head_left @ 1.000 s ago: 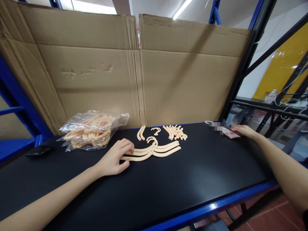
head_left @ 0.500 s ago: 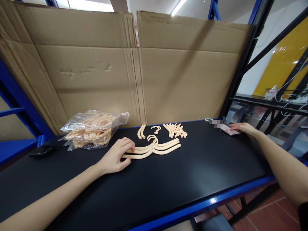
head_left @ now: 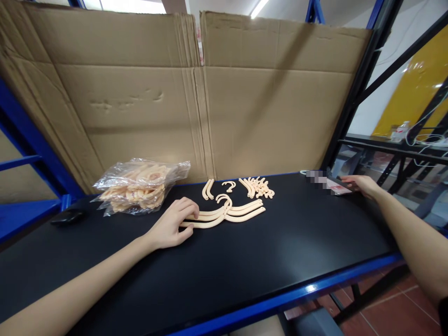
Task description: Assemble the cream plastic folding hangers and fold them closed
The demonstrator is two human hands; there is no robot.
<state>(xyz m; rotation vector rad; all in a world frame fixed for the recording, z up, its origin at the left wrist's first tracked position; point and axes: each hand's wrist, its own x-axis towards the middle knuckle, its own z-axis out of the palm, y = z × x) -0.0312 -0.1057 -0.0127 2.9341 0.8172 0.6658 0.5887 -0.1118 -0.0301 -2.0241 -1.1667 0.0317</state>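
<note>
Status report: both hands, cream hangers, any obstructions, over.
Left hand on cream curved hangers, left side. Right hand at flat pinkish rectangular device. Small cream curved pieces heaped behind, blocking neither hand.

Overall illumination was moderate. A bright linear lamp (head_left: 259,8) shone above the cardboard partition (head_left: 231,107). A broad diagonal shadow crossed the partition's right half; a fainter horizontal shadow crossed its left half. In front of the partition, glare formed a diffuse patch on the black tabletop (head_left: 301,238), a small hotspot on the blue rail (head_left: 301,291) and highlights on the plastic bag (head_left: 140,186). The beige hangers (head_left: 241,218) before it showed soft detail. Pixelation masked an area near its lower right corner. Wide-angle distortion splayed its sides outward.
</note>
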